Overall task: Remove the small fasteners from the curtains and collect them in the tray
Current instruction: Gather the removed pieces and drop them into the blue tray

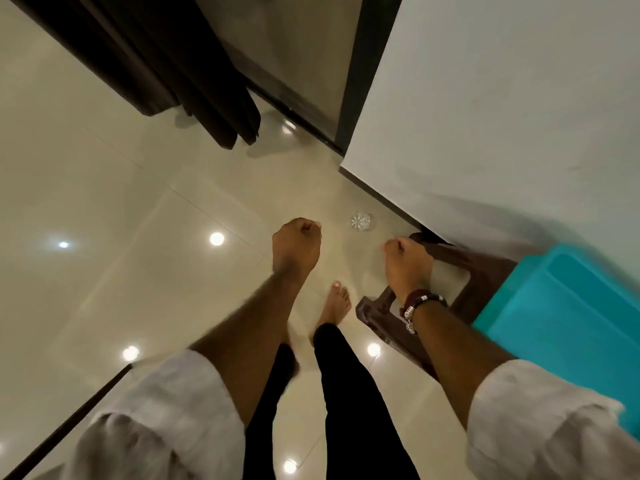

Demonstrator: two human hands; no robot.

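Hands: left hand and right hand clenched, contents not visible
Tray: right of right hand; nearer it
Curtains: far-left, ahead

The curtains hung at the upper left of the frame, their hems just above the floor, with a glass door to their right and a wall filling the upper right. A small clear object lay on the floor at centre, near the foot of the wall. The stool stood right of centre against the wall, and the tray lay on it at the right edge. The left hand and right hand hung at centre, the right one over the stool. A bare foot stood on the floor between them.
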